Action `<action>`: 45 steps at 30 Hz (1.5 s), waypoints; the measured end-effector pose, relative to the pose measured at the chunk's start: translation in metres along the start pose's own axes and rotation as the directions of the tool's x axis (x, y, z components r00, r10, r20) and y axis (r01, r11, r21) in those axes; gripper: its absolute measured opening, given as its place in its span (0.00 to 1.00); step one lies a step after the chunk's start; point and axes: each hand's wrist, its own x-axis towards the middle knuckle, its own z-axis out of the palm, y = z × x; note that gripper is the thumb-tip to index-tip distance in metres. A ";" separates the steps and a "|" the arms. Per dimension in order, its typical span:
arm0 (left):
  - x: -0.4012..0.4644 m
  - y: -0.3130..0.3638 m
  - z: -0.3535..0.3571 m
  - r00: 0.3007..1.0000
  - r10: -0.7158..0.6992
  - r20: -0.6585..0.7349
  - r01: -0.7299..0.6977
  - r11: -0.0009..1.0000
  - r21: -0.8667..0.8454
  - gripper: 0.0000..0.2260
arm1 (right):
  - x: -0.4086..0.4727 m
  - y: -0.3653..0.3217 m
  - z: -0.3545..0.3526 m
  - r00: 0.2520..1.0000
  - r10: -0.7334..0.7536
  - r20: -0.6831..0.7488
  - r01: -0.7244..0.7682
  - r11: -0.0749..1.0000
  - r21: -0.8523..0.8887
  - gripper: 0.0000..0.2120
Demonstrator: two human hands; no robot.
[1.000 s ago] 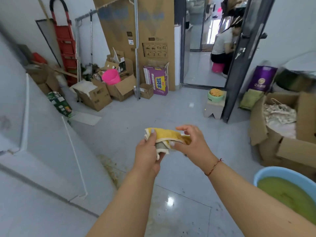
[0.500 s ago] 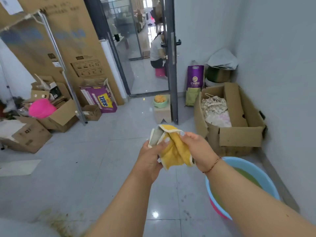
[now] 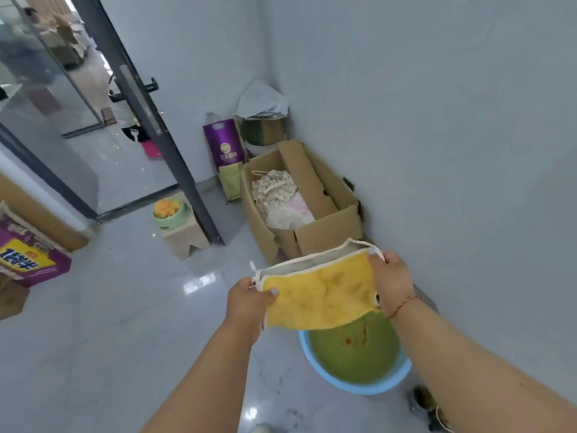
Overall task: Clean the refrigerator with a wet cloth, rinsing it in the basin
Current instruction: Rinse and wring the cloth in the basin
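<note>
Now my left fingers (image 3: 271,292) and right fingers (image 3: 376,260) pinch opposite ends of the yellow cloth (image 3: 321,296), stretched wide between both hands; the blue basin (image 3: 402,371) of green water lies directly below on the floor.

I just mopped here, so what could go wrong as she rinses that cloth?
The cloth, held spread by the left hand and right hand, may drip or splash murky green water from the basin onto the glossy floor. The cardboard box close behind could get wet.
</note>
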 end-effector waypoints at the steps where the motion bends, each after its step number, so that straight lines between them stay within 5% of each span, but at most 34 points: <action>1: 0.016 0.000 0.011 1.000 -0.008 0.019 0.007 0.999 0.035 0.12 | 0.015 0.010 -0.007 0.998 0.023 -0.053 -0.025 0.999 -0.038 0.09; 5: 0.067 -0.006 0.046 0.996 0.042 0.081 -0.063 0.961 0.271 0.11 | 0.055 0.055 -0.018 0.977 0.146 -0.153 -0.179 0.957 -0.230 0.13; 8: 0.103 -0.013 0.072 0.967 0.020 0.255 -0.108 0.935 0.337 0.15 | 0.073 0.086 -0.016 0.957 0.239 -0.164 -0.281 0.902 -0.328 0.11; 11: 0.140 -0.024 0.099 0.897 -0.038 0.440 -0.165 0.895 0.414 0.22 | 0.089 0.115 -0.012 0.919 0.300 -0.255 -0.371 0.877 -0.306 0.07; 14: 0.164 -0.036 0.116 0.843 -0.092 0.529 -0.231 0.827 0.512 0.31 | 0.094 0.138 -0.008 0.878 0.304 -0.370 -0.421 0.857 -0.296 0.13; 17: 0.195 -0.073 0.137 0.780 -0.165 0.603 -0.259 0.793 0.552 0.19 | 0.106 0.175 -0.001 0.861 0.305 -0.407 -0.444 0.841 -0.310 0.13; 19: 0.206 -0.095 0.145 0.754 -0.186 0.630 -0.299 0.756 0.582 0.21 | 0.116 0.199 0.005 0.876 0.314 -0.367 -0.446 0.817 -0.366 0.13; 23: 0.236 -0.153 0.174 0.753 -0.287 0.592 -0.276 0.679 0.681 0.25 | 0.156 0.263 0.016 0.933 0.288 -0.216 -0.360 0.732 -0.578 0.13; 27: 0.264 -0.222 0.198 0.725 -0.400 0.561 -0.219 0.638 0.738 0.22 | 0.189 0.333 0.026 0.967 0.245 -0.062 -0.217 0.677 -0.703 0.23; 33: 0.311 -0.316 0.214 0.735 -0.471 0.487 -0.222 0.511 0.830 0.37 | 0.232 0.414 0.042 0.976 0.168 0.136 0.067 0.366 -0.928 0.34; 36: 0.316 -0.328 0.221 0.696 -0.474 0.539 -0.174 0.617 0.767 0.41 | 0.254 0.441 0.042 0.969 0.188 0.159 0.104 0.275 -0.956 0.37; 40: 0.328 -0.345 0.238 0.769 -0.387 0.509 0.005 0.800 0.600 0.28 | 0.278 0.458 0.044 0.955 0.271 0.121 0.018 0.354 -0.935 0.38; 42: 0.337 -0.349 0.242 0.719 -0.459 0.522 0.073 0.797 0.600 0.31 | 0.292 0.460 0.051 0.964 0.260 0.057 -0.050 0.387 -0.921 0.33; 45: 0.345 -0.343 0.242 0.635 -0.512 0.578 0.229 0.840 0.492 0.28 | 0.301 0.450 0.061 0.959 0.282 -0.036 -0.219 0.652 -0.726 0.19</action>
